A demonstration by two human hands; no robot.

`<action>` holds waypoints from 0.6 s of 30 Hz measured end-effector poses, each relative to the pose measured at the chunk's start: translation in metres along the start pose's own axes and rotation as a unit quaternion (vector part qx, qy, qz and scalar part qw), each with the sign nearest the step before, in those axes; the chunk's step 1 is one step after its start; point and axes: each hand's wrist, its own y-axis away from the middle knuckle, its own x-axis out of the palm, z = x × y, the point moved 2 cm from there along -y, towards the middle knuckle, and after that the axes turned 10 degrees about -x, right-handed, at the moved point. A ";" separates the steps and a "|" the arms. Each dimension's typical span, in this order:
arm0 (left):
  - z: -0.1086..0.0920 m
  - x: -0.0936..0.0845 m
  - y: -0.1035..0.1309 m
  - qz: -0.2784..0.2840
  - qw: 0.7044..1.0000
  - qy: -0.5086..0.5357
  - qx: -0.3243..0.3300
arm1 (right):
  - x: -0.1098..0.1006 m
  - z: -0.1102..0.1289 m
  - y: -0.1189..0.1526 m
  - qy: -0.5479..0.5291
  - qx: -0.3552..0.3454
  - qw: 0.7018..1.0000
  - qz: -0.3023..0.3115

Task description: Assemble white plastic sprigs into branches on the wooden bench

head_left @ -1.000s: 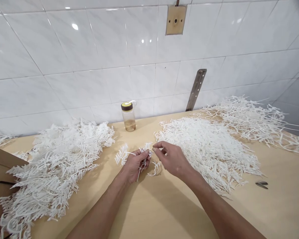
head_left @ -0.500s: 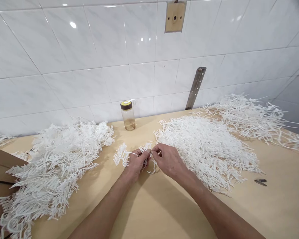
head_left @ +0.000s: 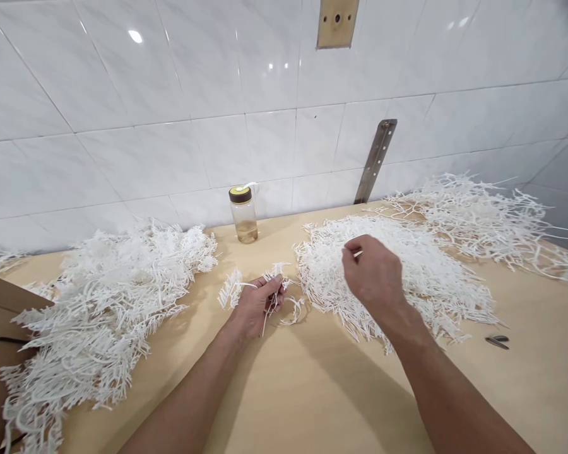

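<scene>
My left hand (head_left: 258, 302) is closed on a white branched plastic piece (head_left: 231, 289), whose feathery ends stick out on both sides of the fingers. Over the middle heap of white pieces (head_left: 407, 277), my right hand (head_left: 373, 268) is raised with its fingers pinched. A small white bit shows at its fingertips, too small to name. A curled white strand (head_left: 293, 310) hangs just right of my left hand.
A large white heap (head_left: 123, 302) covers the left side, beside a brown box (head_left: 4, 353). A bottle (head_left: 245, 217) and a metal bracket (head_left: 376, 161) are by the tiled wall. Stringy white pieces (head_left: 483, 217) lie back right, small clippers (head_left: 497, 342) front right.
My right hand has moved away from my left hand, up and to the right over the middle heap. My left hand keeps its hold on the white piece. The view has tilted slightly down.
</scene>
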 end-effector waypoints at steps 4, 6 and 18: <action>0.001 -0.003 -0.003 0.030 0.999 0.015 -0.006 | -0.005 -0.005 -0.002 -0.042 0.026 0.998 -0.024; 0.002 -0.004 -0.004 0.030 0.999 0.014 -0.007 | 0.004 0.009 0.005 -0.134 0.024 0.989 0.058; 0.002 0.000 -0.002 0.003 1.000 -0.013 -0.004 | 0.036 0.057 0.034 -0.218 -0.067 0.950 0.215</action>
